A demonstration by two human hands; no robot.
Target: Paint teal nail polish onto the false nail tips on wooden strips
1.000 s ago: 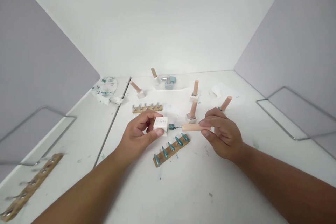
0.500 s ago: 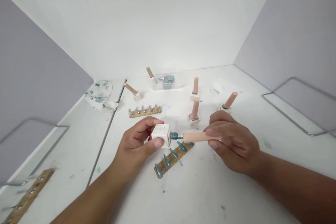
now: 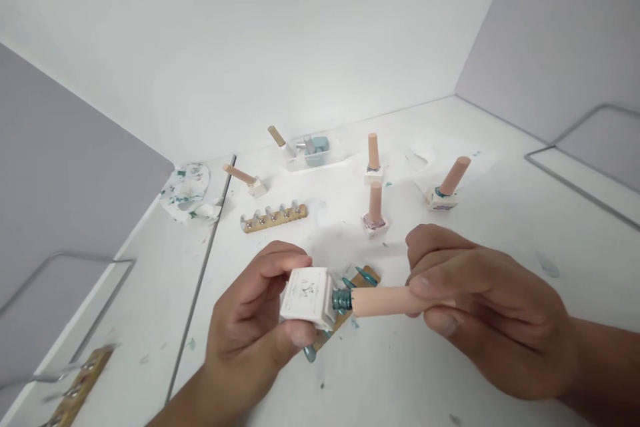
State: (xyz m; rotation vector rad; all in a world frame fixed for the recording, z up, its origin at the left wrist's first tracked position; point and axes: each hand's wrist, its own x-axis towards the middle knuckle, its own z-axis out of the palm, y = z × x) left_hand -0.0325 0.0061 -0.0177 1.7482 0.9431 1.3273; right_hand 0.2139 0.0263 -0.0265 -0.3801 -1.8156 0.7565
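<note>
White and square, the nail polish bottle (image 3: pixel 306 295) sits pinched in the left hand (image 3: pixel 255 327), thumb under the near edge and fingers curled over the far side, so the hand is closed snugly around it. It lies on its side above the table (image 3: pixel 500 213), its teal-stained threaded neck (image 3: pixel 341 299) pointing right. There the right hand (image 3: pixel 480 313) meets it, fingers and thumb wrapped tight around the peach-coloured cap (image 3: pixel 383 301), whose open end sits right at the neck.

By the look of it, the bottle is small, light and rigid, probably glass under that white finish, so it would not take a drop kindly. Its flat faces give the best purchase; the cap is smooth and round, so it likely needs a firm grip along its length. Wet polish on the neck could make things slippery and messy.

Just beneath the hands, partly hidden, lies a wooden strip of teal-painted nail tips (image 3: pixel 364 275). Farther off, a second strip with silvery tips (image 3: pixel 274 215) rests left of centre. Three more capped bottles stand beyond: one near (image 3: pixel 375 211), one far (image 3: pixel 373 161), one tilted at right (image 3: pixel 447 187). Another leans far left (image 3: pixel 245 179), beside a stained tissue (image 3: pixel 189 188). A clear tray (image 3: pixel 315 150) holds more bottles at the far edge.
</note>
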